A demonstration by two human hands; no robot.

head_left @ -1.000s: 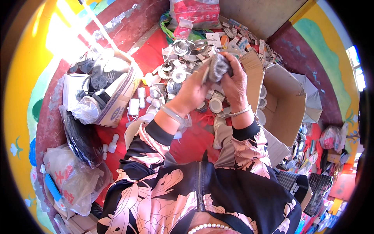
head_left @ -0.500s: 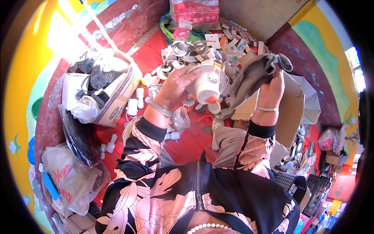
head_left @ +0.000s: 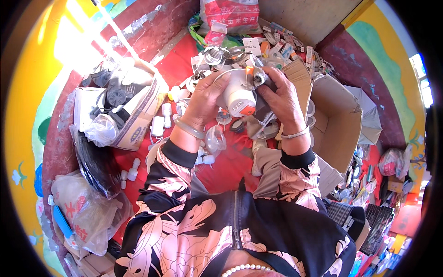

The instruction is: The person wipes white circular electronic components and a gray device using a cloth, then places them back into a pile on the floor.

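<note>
In front of my chest, my left hand (head_left: 210,94) grips the rim of a white recessed downlight (head_left: 239,99) with an orange sticker on its body. My right hand (head_left: 280,94) is closed around a bunched grey cloth (head_left: 264,111), pressing it against the lamp's right side near a spring clip. Part of the cloth hangs down below the fingers. Beyond and beneath my hands lies a heap of lamp parts (head_left: 216,55), metal rings and small boxes; the lamp and my hands hide some of it.
A cardboard box (head_left: 143,117) of black and white items stands at left. An open cardboard box (head_left: 339,111) is at right. Plastic bags lie lower left, among them a whitish one (head_left: 76,203). White bulb-like pieces (head_left: 157,123) rest on the red sheet (head_left: 221,173). A red-and-white sack (head_left: 230,16) stands at the back.
My right hand has moved left and down with the grey cloth, bringing it from the air at right onto the downlight. My left hand still holds the downlight in nearly the same place.
</note>
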